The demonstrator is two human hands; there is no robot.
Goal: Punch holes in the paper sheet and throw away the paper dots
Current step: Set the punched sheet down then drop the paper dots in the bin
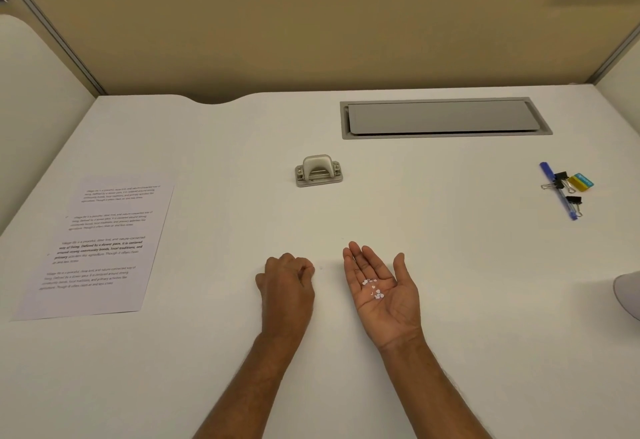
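Observation:
A printed paper sheet (98, 248) lies flat at the left of the white desk (450, 265). A small grey hole punch (318, 171) stands at the desk's middle, well beyond both hands. My right hand (382, 295) rests palm up with fingers apart, and several white paper dots (373, 288) lie in its palm. My left hand (287, 284) is palm down on the desk beside it, fingers curled and pinched together at the tips. A single tiny dot (321, 268) lies on the desk between the hands.
A grey cable hatch (445, 117) is set into the desk at the back right. A blue pen (558, 191), black binder clips (573, 204) and a yellow-and-blue item (581, 182) lie at the right. A pale rounded object (628, 295) shows at the right edge. Beige partitions surround the desk.

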